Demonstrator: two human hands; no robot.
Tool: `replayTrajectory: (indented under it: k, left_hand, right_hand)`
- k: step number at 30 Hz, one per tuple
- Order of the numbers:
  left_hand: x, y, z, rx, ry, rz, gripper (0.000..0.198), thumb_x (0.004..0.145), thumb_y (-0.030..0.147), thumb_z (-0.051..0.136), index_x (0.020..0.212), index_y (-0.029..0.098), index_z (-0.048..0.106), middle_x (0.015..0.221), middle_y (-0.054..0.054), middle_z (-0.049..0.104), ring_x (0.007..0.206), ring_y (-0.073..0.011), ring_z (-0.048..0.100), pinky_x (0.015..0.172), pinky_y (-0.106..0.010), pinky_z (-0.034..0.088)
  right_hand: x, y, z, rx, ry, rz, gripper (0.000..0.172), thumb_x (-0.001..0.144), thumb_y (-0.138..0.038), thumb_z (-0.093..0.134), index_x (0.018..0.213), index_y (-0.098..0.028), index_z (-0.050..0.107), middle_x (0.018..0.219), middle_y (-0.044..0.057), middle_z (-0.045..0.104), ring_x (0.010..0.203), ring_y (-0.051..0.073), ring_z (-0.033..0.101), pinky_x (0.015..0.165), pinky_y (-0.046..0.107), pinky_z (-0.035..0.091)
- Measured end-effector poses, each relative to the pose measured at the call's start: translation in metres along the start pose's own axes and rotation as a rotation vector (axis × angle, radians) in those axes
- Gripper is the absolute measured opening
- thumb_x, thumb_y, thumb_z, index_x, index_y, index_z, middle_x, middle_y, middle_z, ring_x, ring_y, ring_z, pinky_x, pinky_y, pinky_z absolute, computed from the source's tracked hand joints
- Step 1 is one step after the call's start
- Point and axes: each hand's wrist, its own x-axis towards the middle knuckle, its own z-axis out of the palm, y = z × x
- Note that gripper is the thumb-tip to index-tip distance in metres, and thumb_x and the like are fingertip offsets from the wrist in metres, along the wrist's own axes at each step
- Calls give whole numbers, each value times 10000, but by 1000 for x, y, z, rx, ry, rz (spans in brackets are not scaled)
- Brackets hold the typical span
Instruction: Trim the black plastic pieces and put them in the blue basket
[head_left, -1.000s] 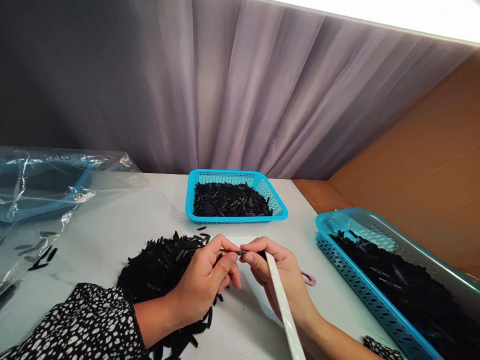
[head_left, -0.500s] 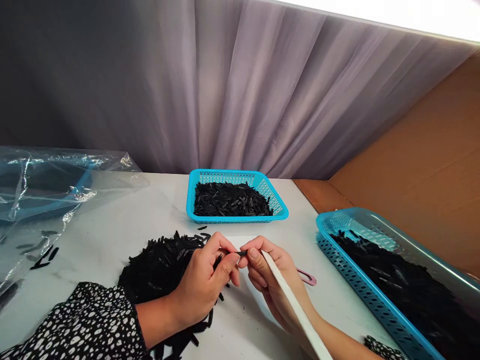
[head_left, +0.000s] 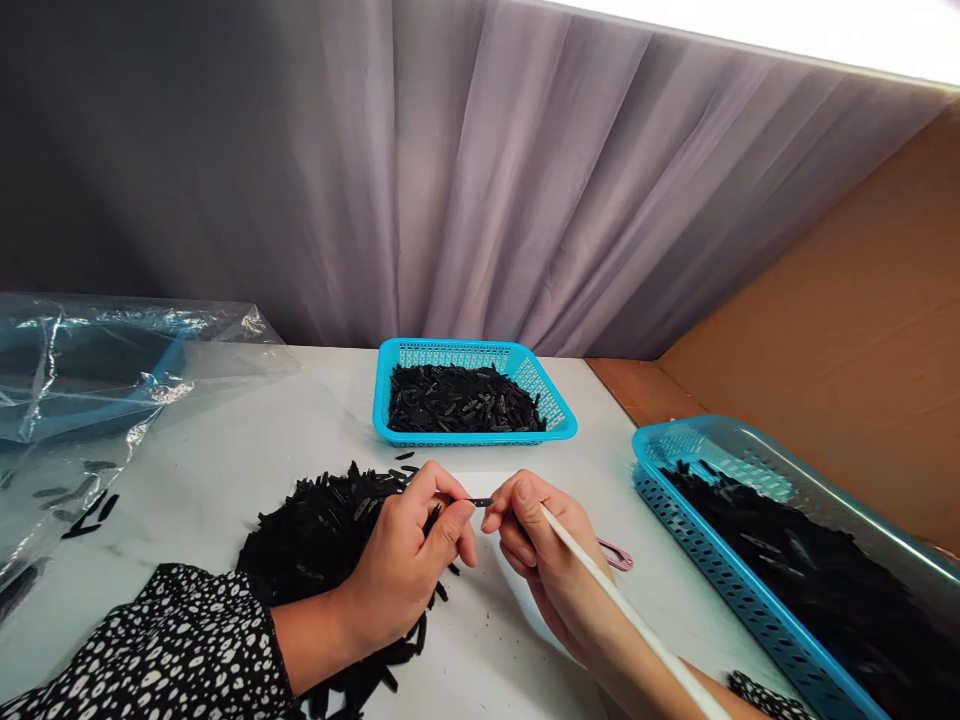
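Grey pleated curtain (head_left: 480, 180) behind, brown cardboard wall (head_left: 847, 330) well to the right of the right hand. White table (head_left: 247, 430) under both hands, flecked with dark crumbs near the wrists.

Left hand (head_left: 409, 565), in a spotted sleeve (head_left: 165, 650), is pinched shut: thumb and forefinger grip one end of a small black piece (head_left: 480, 502). Right hand (head_left: 540, 545) is closed on the other end, its fingertips nearly meeting the left's. The piece sits level, just above the table, between the two hands. Pinching both ends likely stops so thin a part from twisting.

Right hand also carries a white strip (head_left: 637, 625), tucked under the fingers and trailing back along the forearm. It is probably held there to leave the fingertips free.

Pile of black pieces (head_left: 322, 530) lies under and just left of the left hand, within easy reach. Far basket (head_left: 472, 438) is ahead of both hands and full of like pieces. Near basket (head_left: 720, 570) is to the right of the right hand, also loaded. Pink clip (head_left: 616, 553) lies just beside the right knuckles. Clear plastic sheet (head_left: 90, 370) sits well left of the left hand, with a few strays about it
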Motion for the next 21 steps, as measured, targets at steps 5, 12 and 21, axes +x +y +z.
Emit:
replayTrajectory:
  k: [5,12,21]
  left_hand:
    - [-1,-2,-1,0,-5,-2,242,986,453,486,894,229,493,602,59,611,489,-79,378,500,-216,296]
    - [-2,-3,-1,-23,-19,-15,262,984,472,486,894,228,515,624,49,609,506,-80,401,506,-216,298]
    - [-1,-4,-1,-40,-23,14,268,977,477,497,908,220,534,626,40,614,512,-82,423,505,-216,311]
  right_hand:
    - [0,1,-1,-35,21,4,361,740,-492,816,846,-170,691,647,-17,619,425,21,256,413,208,145]
    - [0,2,-3,-36,17,46,340,708,-457,846,751,-160,686,598,-21,611,418,20,254,415,216,139]
    - [-1,0,1,-42,30,57,357,706,-467,837,755,-154,672,599,-22,612,416,26,223,420,228,127]
